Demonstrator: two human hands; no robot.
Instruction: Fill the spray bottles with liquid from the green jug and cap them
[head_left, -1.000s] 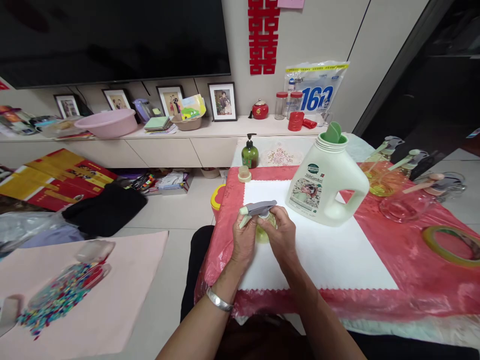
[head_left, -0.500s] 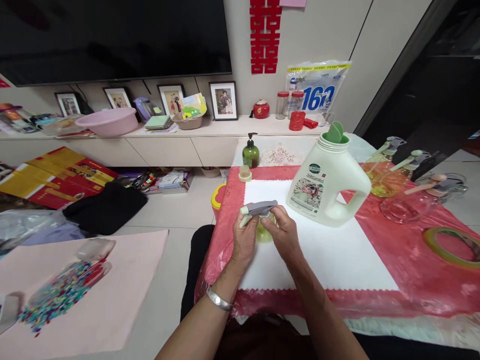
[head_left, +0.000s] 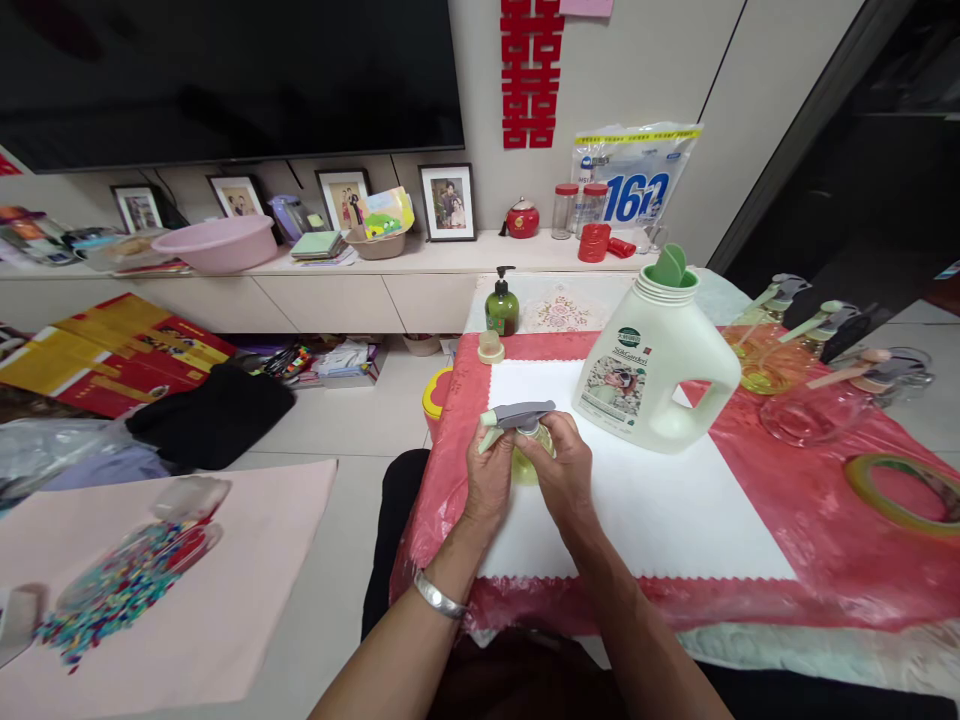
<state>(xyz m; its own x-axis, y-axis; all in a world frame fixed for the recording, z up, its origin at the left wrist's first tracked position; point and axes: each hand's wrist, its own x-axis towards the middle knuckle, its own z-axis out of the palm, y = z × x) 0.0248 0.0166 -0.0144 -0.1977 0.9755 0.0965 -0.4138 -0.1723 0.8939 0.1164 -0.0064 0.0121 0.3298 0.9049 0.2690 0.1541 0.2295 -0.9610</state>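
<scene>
Gripping a small spray bottle [head_left: 523,466] between both hands, the person holds it upright on the white mat [head_left: 675,510] near the mat's left front part, close to the left edge of the desk [head_left: 750,655]. The left hand [head_left: 486,482] has its fingers clenched round the yellow-green body. The right hand [head_left: 564,472] has its fingers closed at the neck, just under the grey trigger head [head_left: 519,414], whose nozzle points left. Compared with the frames half a second and a second earlier, the bottle stands in the same spot. Only the right hand has shifted slightly round the neck, which suggests small turning or seating work at the collar rather than any transfer. A white detergent jug [head_left: 654,368] with a green funnel [head_left: 667,266] in its mouth stands just beside the hands at the right rear, apart from them. The nearest constraint on the left is the draped red cloth [head_left: 825,540] falling over the desk edge. The right and front of the mat lie bare, giving free room toward the right. Farther right, well apart, are other spray bottles [head_left: 765,350] and a roll of tape [head_left: 900,490]. A green pump bottle [head_left: 500,306] and a small cap [head_left: 489,347] stand beyond the hands at the rear.
</scene>
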